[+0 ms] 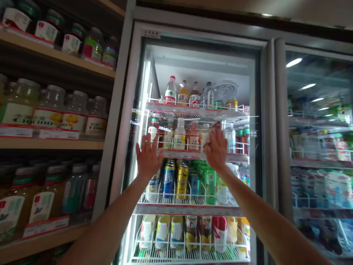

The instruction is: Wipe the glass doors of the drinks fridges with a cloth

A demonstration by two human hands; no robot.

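Both arms reach up toward the glass door of a lit drinks fridge. My left hand is open, fingers spread and palm toward the glass, near the door's left side. Level with the second shelf, my right hand is raised in front of the glass, its fingers smeared by motion. A blurred brownish patch shows around those fingers; I cannot tell whether it is a cloth or a reflection. Behind the glass stand a white-capped bottle, a blue can, a gold can and a green bottle.
Wooden shelves on the left hold rows of bottles and jars with price strips. A second fridge door adjoins on the right. The grey door frame separates shelves and fridge. Cans and bottles fill the lower rack.
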